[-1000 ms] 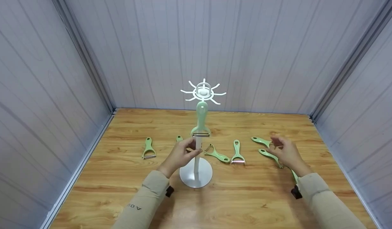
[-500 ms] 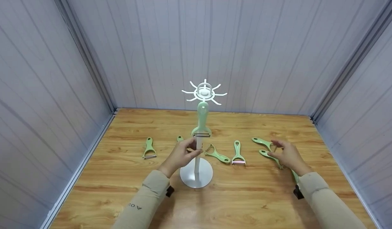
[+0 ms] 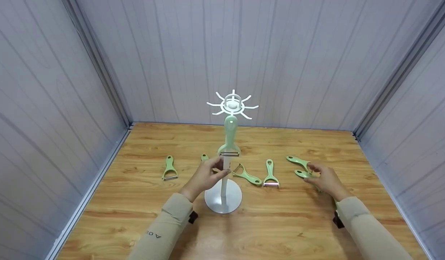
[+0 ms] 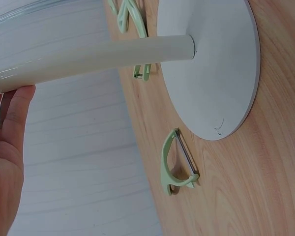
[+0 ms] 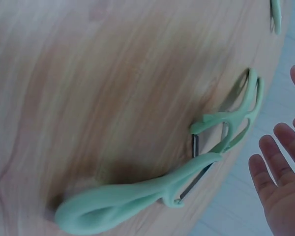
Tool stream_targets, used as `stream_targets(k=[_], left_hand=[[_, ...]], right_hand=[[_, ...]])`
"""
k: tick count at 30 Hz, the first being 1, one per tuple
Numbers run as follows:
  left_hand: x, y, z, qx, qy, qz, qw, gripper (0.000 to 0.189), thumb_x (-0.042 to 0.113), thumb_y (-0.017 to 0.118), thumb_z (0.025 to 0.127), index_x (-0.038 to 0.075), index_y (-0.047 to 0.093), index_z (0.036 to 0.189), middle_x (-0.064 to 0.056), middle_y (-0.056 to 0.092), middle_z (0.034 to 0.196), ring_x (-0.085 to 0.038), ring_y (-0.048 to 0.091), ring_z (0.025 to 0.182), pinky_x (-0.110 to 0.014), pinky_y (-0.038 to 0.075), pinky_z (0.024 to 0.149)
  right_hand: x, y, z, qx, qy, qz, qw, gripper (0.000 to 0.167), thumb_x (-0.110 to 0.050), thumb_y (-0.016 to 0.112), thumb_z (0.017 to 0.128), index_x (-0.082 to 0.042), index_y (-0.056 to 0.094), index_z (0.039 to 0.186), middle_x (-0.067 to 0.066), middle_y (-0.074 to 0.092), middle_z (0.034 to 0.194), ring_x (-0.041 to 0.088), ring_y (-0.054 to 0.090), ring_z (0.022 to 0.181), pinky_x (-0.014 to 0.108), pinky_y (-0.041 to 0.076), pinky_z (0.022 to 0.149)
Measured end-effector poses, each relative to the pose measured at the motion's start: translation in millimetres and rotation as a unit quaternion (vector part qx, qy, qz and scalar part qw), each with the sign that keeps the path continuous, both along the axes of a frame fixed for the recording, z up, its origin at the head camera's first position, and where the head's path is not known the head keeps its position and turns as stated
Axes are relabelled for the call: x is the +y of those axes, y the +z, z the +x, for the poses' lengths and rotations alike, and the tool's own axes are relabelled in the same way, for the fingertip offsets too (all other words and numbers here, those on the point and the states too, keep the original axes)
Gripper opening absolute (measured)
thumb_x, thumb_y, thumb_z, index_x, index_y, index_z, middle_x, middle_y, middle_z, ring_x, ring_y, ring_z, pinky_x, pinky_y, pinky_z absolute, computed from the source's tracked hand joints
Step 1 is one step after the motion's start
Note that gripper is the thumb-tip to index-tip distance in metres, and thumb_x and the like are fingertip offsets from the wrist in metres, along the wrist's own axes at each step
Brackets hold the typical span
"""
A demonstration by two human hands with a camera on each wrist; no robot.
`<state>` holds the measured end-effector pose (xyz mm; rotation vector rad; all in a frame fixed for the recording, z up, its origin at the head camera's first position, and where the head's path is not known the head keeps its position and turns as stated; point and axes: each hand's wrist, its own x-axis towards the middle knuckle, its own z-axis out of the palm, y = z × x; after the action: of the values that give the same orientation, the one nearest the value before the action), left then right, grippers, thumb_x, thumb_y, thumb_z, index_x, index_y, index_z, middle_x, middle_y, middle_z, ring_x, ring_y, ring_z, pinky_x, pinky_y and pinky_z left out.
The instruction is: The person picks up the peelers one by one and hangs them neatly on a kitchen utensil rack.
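My left hand [image 3: 206, 175] grips the upright white pole [image 3: 224, 186] of a hook stand between thumb and fingers. From the stand's front hook hangs a green peeler [image 3: 230, 131], blade end down. In the left wrist view, my fingers [image 4: 17, 110] lie against the pole. My right hand [image 3: 325, 182] is low over the peelers on the right, its thumb and fingertips overlapping a green peeler [image 3: 302, 173] in the head view. The right wrist view shows the fingers [image 5: 280, 169] spread and loose, with touching peelers [image 5: 228, 120] beside them.
Another peeler [image 3: 296, 159] lies just behind the right hand. Between the hands are two peelers, one slanted [image 3: 249, 177] and one straight [image 3: 269, 173]. A peeler [image 3: 169, 168] lies at left, and one [image 3: 204, 157] is partly hidden behind the left hand. Panel walls [image 3: 222, 54] enclose the table.
My right hand has come down a little toward the peelers, with fingertips and thumb shifting nearer the front. The left hand stays on the pole, and the hanging peeler remains in place.
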<state>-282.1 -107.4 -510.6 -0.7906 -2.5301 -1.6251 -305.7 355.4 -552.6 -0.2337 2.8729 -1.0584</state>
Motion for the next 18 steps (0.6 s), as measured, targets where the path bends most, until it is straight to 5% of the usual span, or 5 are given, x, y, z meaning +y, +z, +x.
stream_targets(k=[18], left_hand=[[0.3, 0.8, 0.8, 0.001, -0.001, 0.004, 1.0, 0.014, 0.015, 0.073, 0.105, 0.006, 0.071, 0.117, -0.01, 0.077, 0.107, -0.021, 0.072, 0.099, -0.031, 0.062, 0.081]], right_hand=[[8.1, -17.5, -3.0, -0.029, 0.002, 0.007, 0.9996, 0.073, -0.014, 0.079, 0.101, 0.003, 0.043, 0.163, 0.034, 0.047, 0.162, 0.058, 0.048, 0.145, 0.068, 0.045, 0.116]])
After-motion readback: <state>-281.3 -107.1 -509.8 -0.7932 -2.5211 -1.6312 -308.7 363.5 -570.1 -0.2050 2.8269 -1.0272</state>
